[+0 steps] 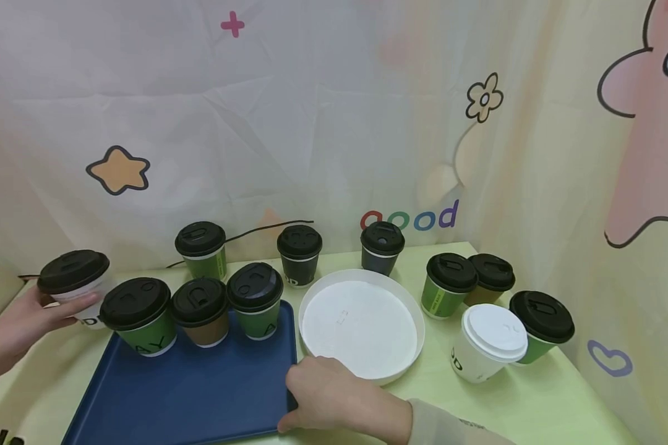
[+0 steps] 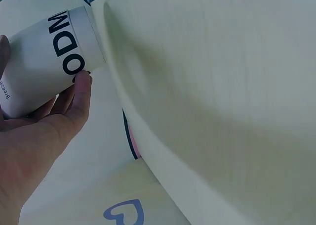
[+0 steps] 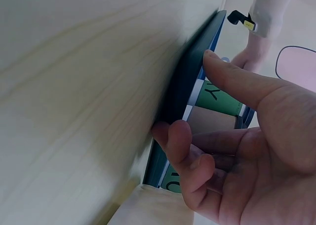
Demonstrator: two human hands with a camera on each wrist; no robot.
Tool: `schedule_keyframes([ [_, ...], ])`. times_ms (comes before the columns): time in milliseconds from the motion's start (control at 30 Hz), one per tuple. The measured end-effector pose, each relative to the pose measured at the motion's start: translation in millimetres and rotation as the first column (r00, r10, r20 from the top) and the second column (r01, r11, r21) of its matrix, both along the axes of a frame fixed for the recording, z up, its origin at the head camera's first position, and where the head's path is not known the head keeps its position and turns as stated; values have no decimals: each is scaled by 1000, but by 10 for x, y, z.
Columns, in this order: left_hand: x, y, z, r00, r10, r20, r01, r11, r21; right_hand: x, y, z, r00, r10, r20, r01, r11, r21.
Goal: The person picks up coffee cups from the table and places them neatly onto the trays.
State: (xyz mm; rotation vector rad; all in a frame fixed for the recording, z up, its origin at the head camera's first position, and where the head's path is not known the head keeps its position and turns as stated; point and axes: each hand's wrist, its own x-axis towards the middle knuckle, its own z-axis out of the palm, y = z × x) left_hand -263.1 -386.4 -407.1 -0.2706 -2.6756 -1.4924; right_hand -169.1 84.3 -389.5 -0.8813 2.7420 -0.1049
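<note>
At the left, my left hand (image 1: 25,327) grips a white paper cup (image 2: 34,62) with a black lid (image 1: 73,272), fingers and thumb round its body. The cup is just outside the far left corner of a blue tray (image 1: 200,395). On the tray's far part stand a green cup (image 1: 150,334), a brown cup (image 1: 207,332) and another green cup (image 1: 258,324), all black-lidded. My right hand (image 1: 336,395) holds the tray's right edge near the front corner; in the right wrist view its thumb lies on the rim and its fingers curl at the edge.
A round white dish (image 1: 362,327) sits right of the tray. Behind stand a green cup (image 1: 208,264) and two dark cups (image 1: 299,269). Farther right are several lidded cups, including a white-lidded one (image 1: 475,355). A printed curtain (image 1: 312,123) hangs along the back.
</note>
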Motion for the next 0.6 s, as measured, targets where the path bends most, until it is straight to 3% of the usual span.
schedule_keyframes([
  [200,83,-43,-58,997,37,61,-33,998,-59,-8,0,11,1000,-7,22,7,1000,-3],
  [400,249,37,-8,992,104,74,-92,984,-150,-2,2,8,1000,0,16,0,1000,-4],
  [600,336,-3,-65,991,120,54,-117,992,-51,4,4,2,1000,3,12,-3,1000,-8],
])
